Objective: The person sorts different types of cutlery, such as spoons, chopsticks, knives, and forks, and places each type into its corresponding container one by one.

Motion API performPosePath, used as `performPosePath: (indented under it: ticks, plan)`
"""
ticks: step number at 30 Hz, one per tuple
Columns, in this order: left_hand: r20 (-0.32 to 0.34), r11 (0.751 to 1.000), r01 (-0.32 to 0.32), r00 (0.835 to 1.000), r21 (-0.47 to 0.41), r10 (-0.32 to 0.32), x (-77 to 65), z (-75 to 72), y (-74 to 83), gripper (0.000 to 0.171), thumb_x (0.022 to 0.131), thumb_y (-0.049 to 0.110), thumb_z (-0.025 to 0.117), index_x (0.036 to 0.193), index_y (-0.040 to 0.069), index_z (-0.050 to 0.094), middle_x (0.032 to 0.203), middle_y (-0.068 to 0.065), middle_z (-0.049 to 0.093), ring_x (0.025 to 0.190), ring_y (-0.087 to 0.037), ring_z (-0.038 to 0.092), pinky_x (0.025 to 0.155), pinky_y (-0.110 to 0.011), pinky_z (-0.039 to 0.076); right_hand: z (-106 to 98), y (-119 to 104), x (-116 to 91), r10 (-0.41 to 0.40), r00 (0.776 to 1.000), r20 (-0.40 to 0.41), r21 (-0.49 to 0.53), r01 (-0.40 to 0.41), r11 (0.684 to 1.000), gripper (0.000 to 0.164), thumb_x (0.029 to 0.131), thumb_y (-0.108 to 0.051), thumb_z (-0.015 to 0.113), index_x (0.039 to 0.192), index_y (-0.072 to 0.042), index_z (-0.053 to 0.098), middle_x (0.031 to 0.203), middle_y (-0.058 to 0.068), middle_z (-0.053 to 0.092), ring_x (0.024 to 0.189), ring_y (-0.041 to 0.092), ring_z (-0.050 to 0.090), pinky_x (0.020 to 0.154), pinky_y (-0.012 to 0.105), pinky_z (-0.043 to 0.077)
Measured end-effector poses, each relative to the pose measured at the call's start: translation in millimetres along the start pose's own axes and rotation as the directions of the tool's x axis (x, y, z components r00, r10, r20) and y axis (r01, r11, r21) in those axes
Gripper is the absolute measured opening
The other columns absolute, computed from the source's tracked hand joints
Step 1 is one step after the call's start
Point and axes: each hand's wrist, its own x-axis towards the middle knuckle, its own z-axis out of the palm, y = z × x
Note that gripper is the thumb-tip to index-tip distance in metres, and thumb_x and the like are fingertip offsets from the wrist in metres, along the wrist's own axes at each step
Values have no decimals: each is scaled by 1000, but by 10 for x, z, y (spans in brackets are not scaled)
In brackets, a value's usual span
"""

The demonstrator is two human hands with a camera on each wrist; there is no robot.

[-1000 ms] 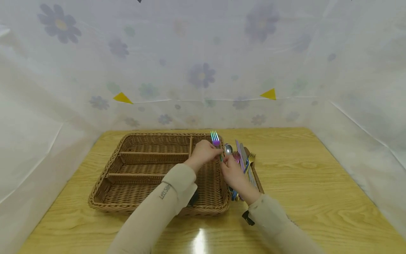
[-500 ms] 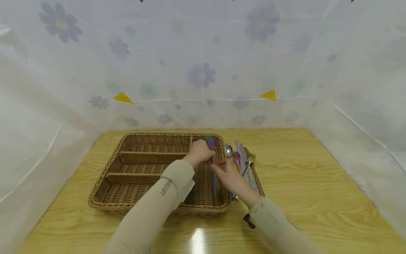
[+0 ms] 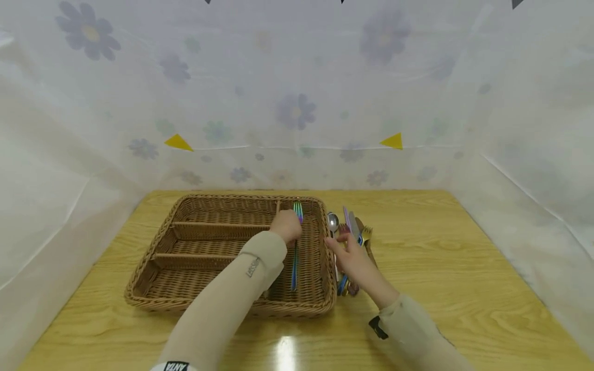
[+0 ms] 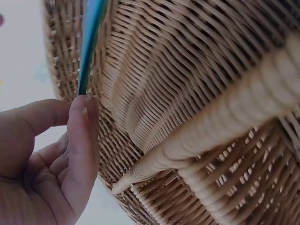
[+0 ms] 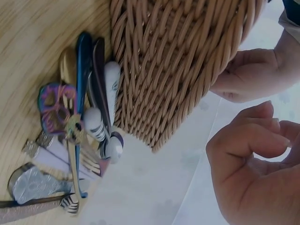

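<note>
My left hand (image 3: pixel 285 225) pinches an iridescent fork (image 3: pixel 294 265) between thumb and fingertips, over the long right-hand compartment of a wicker basket (image 3: pixel 330 288). The tines point to the back and the handle to the front. In the left wrist view the fork's blue-green handle (image 4: pixel 91 42) rises from the pinch. My right hand (image 3: pixel 359 263) hovers by the basket's right rim with fingers loosely bent and nothing in them. Below and beside it lies a pile of cutlery: a silver spoon (image 3: pixel 333 221), a gold fork (image 3: pixel 367 233), knives (image 3: pixel 353 225) and other pieces, partly hidden.
Thin dividers (image 3: pixel 223 225) split the basket's left part into three long compartments. The wooden table (image 3: pixel 441 268) extends to the right of the cutlery. A white flowered sheet (image 3: pixel 297 77) encloses the back and sides.
The right hand has let go of the fork and moved slightly right, toward the cutlery pile. My left hand has carried the fork left, from the basket's right rim into the right-hand compartment.
</note>
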Motion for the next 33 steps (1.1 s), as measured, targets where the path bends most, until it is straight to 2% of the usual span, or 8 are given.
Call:
performPosePath:
  ticks: [2,5,9,13,17,24,28,33]
  plan:
    - [0,999,-5,1000,36,5,7,28,13,27,94,1,46,87,-3,72,77,-14,70,37,-9,37,38,-21,32,-24,7,-6,5,1000,-15,-15,-5,1000,61,98,-48,40,132,2,34,66,7,49,55,14,44,52,27,37]
    - [8,998,5,1000,61,-5,24,60,55,29,96,3,42,101,-3,69,96,-17,68,39,-8,27,40,-22,27,-47,6,-7,11,999,-46,-29,-12,1000,57,98,-45,41,132,2,35,68,9,52,56,15,48,53,28,38]
    - [11,997,39,999,65,-40,70,99,99,29,98,6,40,110,-2,65,89,-14,62,44,-9,19,43,-23,23,-64,7,5,3,998,-64,-18,-4,1000,53,99,-42,41,128,1,37,63,6,51,55,14,49,54,28,37]
    - [5,993,93,996,78,-94,131,145,132,33,98,13,45,123,-2,59,122,-18,61,48,-11,29,45,-24,29,-76,5,3,1,998,-65,-19,-2,1000,48,99,-41,41,125,0,39,61,4,50,56,15,49,54,28,38]
    - [9,988,122,992,99,-123,197,200,149,34,98,18,47,123,-1,59,126,-17,58,53,-13,37,46,-25,32,-88,14,4,0,998,-58,-2,0,1000,45,100,-41,40,121,-1,39,58,1,45,54,14,45,55,27,40]
    - [19,982,158,987,100,-161,326,261,123,32,97,18,47,120,1,62,113,-15,65,58,-15,46,49,-27,36,-97,41,24,10,998,-57,6,-10,1000,41,100,-40,40,118,-3,41,58,3,46,52,14,44,52,26,36]
    - [10,980,176,984,94,-178,408,292,90,33,98,20,47,120,1,62,115,-15,64,73,-19,60,53,-28,40,-121,75,38,6,998,-59,16,-5,1000,44,100,-41,39,118,-2,41,59,2,46,52,13,42,51,26,35]
    - [14,977,189,982,100,-191,486,337,40,34,97,20,47,123,1,60,122,-16,61,92,-23,65,58,-29,49,-217,116,48,3,997,-83,0,-3,1000,50,100,-45,37,121,-1,40,63,3,48,56,14,43,53,26,35]
